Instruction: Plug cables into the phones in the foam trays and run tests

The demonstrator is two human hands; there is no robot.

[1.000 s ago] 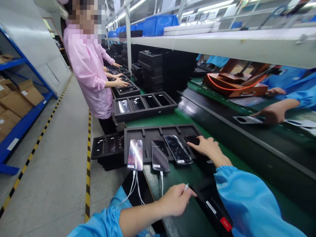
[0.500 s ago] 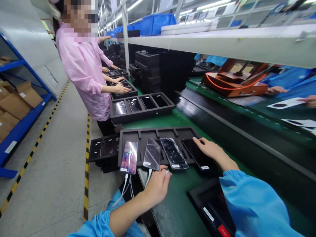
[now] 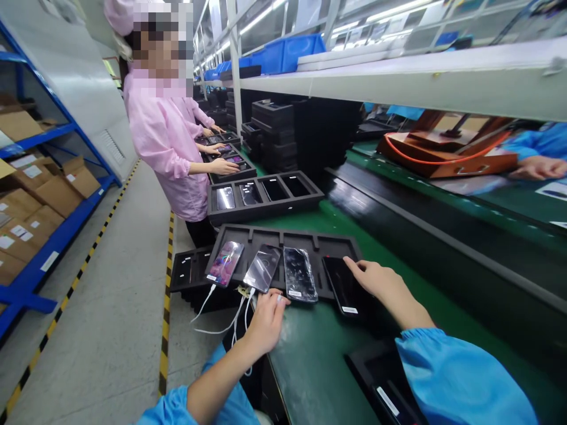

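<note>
Against the right hand (image 3: 384, 288), whose grip I could not tell, rested a black rectangular phone (image 3: 341, 287); the left hand (image 3: 266, 321) pinched a small white plug (image 3: 280, 298). Beyond both hands lay a black compartmented tray (image 3: 339, 244).

Left hand (image 3: 267, 320) curled — right hand (image 3: 380, 283) outstretched

Grey floor (image 3: 119, 342), yellow-black tape lines (image 3: 165, 319). Left: blue rack (image 3: 35, 300), cardboard boxes (image 3: 62, 195) on it; pale wall panel (image 3: 84, 77) behind, louvred vent (image 3: 110, 146) low down. Right: green worktop (image 3: 310, 366), long white shelf (image 3: 398, 74) above, blue bins (image 3: 292, 54) on it. White post (image 3: 234, 77); bright tube lights (image 3: 264, 18) overhead.
</note>
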